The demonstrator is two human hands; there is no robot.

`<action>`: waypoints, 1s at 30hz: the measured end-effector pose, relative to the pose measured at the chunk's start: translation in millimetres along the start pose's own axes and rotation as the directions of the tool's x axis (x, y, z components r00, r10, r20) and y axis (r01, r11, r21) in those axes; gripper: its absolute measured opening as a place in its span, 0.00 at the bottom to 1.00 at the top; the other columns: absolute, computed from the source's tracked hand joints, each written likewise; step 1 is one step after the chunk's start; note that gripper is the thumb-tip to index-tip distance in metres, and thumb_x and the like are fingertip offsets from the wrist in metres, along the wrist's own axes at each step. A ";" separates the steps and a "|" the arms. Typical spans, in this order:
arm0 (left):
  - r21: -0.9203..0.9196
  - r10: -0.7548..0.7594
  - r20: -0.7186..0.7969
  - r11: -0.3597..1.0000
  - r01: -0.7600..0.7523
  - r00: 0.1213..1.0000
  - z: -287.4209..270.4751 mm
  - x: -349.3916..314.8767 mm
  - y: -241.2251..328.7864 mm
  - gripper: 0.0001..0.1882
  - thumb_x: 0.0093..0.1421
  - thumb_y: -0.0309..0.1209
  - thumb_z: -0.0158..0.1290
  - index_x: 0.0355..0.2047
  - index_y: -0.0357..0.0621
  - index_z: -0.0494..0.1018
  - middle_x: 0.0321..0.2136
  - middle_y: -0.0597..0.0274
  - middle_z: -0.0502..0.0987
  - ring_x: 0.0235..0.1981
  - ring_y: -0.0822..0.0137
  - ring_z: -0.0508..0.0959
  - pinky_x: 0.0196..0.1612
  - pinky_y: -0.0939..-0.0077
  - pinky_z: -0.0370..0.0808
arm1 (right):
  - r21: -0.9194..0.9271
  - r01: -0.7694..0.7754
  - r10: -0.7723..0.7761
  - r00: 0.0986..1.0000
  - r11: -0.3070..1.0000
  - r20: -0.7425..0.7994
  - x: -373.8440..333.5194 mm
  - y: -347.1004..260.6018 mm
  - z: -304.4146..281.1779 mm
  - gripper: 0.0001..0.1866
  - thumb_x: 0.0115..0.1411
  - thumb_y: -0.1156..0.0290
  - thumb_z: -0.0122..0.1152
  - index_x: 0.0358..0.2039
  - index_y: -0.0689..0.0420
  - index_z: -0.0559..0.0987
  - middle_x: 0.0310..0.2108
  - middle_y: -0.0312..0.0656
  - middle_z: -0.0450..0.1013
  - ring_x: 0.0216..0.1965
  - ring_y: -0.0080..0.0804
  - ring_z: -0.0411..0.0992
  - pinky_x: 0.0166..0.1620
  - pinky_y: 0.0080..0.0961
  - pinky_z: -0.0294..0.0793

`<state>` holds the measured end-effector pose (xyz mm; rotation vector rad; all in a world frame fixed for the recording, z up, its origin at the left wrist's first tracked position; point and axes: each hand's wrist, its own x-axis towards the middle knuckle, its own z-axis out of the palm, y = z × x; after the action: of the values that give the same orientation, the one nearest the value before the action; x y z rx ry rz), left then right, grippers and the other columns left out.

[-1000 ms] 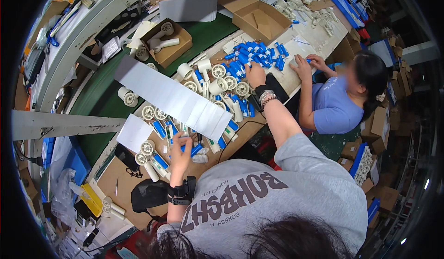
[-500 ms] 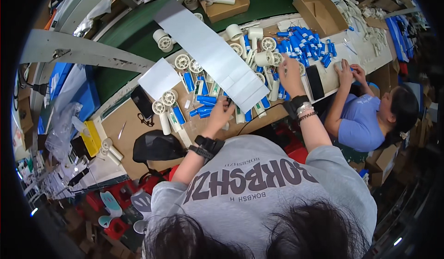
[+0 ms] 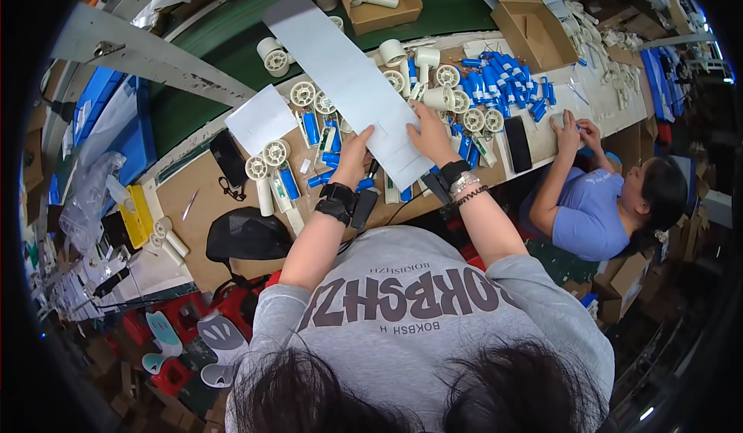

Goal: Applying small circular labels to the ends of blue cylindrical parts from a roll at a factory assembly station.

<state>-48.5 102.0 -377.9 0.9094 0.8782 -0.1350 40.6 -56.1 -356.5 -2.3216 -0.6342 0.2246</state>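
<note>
A long grey-white sheet (image 3: 333, 69) slants across the worktable above white plastic parts and blue cylinders. My left hand (image 3: 354, 157) holds its left edge near the close end, thumb on top and the other fingers mostly hidden. On the opposite edge my right hand (image 3: 433, 135) grips the sheet, its thumb also resting on the face. Under and beside the sheet lie white spoked rings (image 3: 275, 152), blue cylinders (image 3: 310, 128) and narrow white housings with green boards (image 3: 485, 151). What lies directly beneath the sheet is hidden.
A blue cylinder pile (image 3: 495, 81) and a dark phone (image 3: 518, 144) lie to the right. A co-worker (image 3: 592, 208) handles a small part there. At left are white paper (image 3: 267, 119), another phone (image 3: 227, 158) and a black cap (image 3: 255, 236). An open carton (image 3: 534, 34) stands behind.
My right hand has come left from the white parts to the sheet's right edge. My left hand has moved up from the blue cylinders onto its left edge.
</note>
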 end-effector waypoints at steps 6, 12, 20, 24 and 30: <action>-0.117 0.113 -0.029 0.986 -0.116 0.993 -14.1 -8.8 10.0 0.22 0.56 0.36 0.53 0.45 0.32 0.65 0.40 0.55 0.72 0.39 0.66 0.74 0.41 0.74 0.71 | -0.037 0.201 -0.199 0.979 0.979 0.053 -13.6 -31.6 -19.0 0.23 0.49 0.72 0.58 0.48 0.57 0.68 0.38 0.47 0.67 0.41 0.44 0.66 0.43 0.33 0.67; -0.015 0.144 0.037 0.990 -0.143 0.989 -32.0 -8.8 12.5 0.20 0.56 0.37 0.52 0.43 0.34 0.67 0.38 0.58 0.74 0.36 0.68 0.74 0.40 0.76 0.70 | -0.031 0.503 -0.501 0.863 0.864 0.065 -6.2 -65.3 -16.4 0.18 0.48 0.72 0.60 0.42 0.55 0.74 0.34 0.43 0.66 0.35 0.39 0.67 0.38 0.28 0.69; 0.131 0.194 0.105 0.970 -0.207 0.975 -43.7 -18.4 11.8 0.19 0.56 0.39 0.52 0.39 0.35 0.72 0.34 0.61 0.75 0.34 0.73 0.72 0.37 0.79 0.68 | 0.164 0.408 -0.438 0.859 0.898 0.263 5.0 -64.9 8.3 0.13 0.49 0.74 0.59 0.38 0.57 0.74 0.32 0.41 0.66 0.34 0.37 0.69 0.37 0.27 0.69; 0.109 0.175 0.143 0.975 -0.191 0.974 -47.6 -22.5 14.3 0.18 0.56 0.39 0.52 0.39 0.36 0.72 0.34 0.62 0.75 0.34 0.74 0.72 0.38 0.79 0.67 | 0.154 0.465 -0.490 0.834 0.872 0.252 3.9 -63.5 10.6 0.09 0.49 0.72 0.59 0.34 0.56 0.74 0.32 0.39 0.67 0.30 0.38 0.71 0.33 0.28 0.71; 0.087 0.171 0.106 0.980 -0.181 0.979 -46.6 -22.4 11.4 0.17 0.56 0.38 0.52 0.39 0.36 0.72 0.34 0.62 0.75 0.34 0.74 0.72 0.38 0.80 0.67 | 0.166 0.387 -0.418 0.877 0.907 0.236 0.2 -63.2 16.8 0.06 0.50 0.73 0.58 0.30 0.57 0.74 0.31 0.40 0.68 0.28 0.38 0.71 0.32 0.28 0.72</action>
<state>-86.3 137.9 -368.7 1.0579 0.7009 -0.0687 11.2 -6.3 -325.9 -2.0073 -1.1926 0.3707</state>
